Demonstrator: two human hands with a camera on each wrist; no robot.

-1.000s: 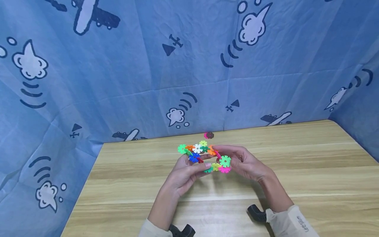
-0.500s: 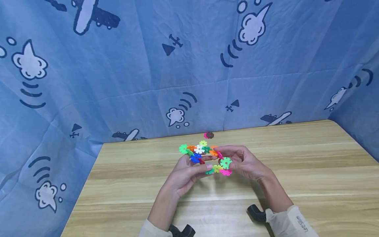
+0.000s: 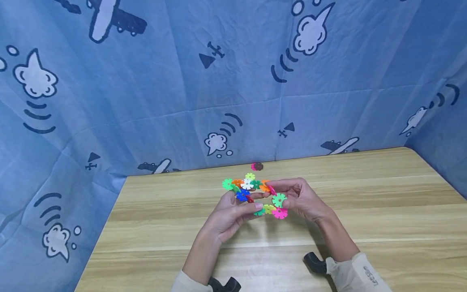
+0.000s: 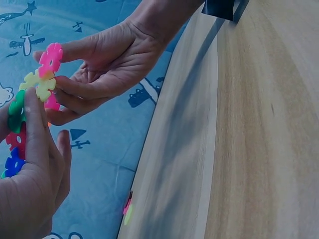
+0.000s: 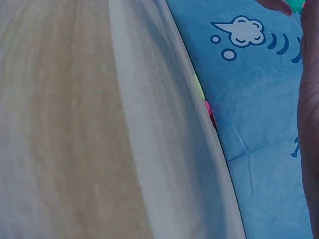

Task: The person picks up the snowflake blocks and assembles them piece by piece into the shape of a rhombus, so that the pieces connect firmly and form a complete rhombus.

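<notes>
A loop of interlocking snowflake discs in several colours hangs between my two hands above the table, with a white disc on its far side. My left hand pinches the near left part, thumb on a green disc. On the right side, my right hand holds the loop by a light green disc, just above a pink disc. In the left wrist view, a yellow disc links the pink and green ones between the hands. The right wrist view shows mostly table, with the hand at its edge.
Farther back on the wooden table lie a loose yellow disc and a brown disc overlapping a pink one. A blue printed curtain rises behind the table's back edge. Black wrist mounts jut out by the sleeves.
The loop has shifted slightly to the right and its near right side has tipped a little lower. Both hands keep the same hold.
</notes>
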